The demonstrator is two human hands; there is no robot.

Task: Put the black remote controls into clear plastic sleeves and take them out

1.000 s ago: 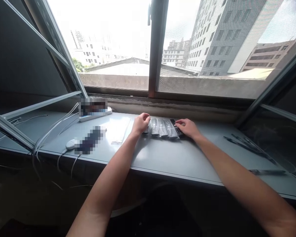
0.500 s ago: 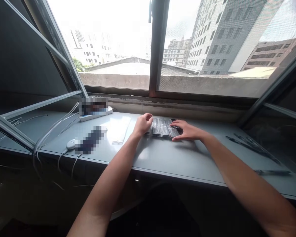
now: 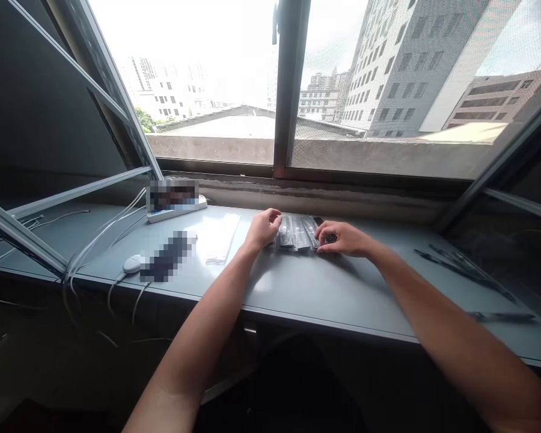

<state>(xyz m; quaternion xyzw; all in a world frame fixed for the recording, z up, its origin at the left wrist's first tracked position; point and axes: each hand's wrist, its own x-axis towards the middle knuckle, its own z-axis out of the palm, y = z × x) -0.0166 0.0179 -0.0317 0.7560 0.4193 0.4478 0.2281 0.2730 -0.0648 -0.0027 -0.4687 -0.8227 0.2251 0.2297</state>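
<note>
A row of clear plastic packets [image 3: 296,234] with dark items inside lies on the grey table [image 3: 297,288] near the window. My left hand [image 3: 264,229] rests with curled fingers against the left end of the row. My right hand [image 3: 342,238] presses in on the right end, fingers bent over the packets. Both hands squeeze the packets together between them.
A flat clear bag [image 3: 219,240] lies left of the packets. Further left are a white mouse [image 3: 131,263], a power strip [image 3: 175,207] and several white cables [image 3: 94,240]. Dark pens [image 3: 460,264] lie at the right. Open window frames flank both sides.
My right hand has slid leftward, pushing the packets into a tighter bunch against my left hand, which barely moved.
</note>
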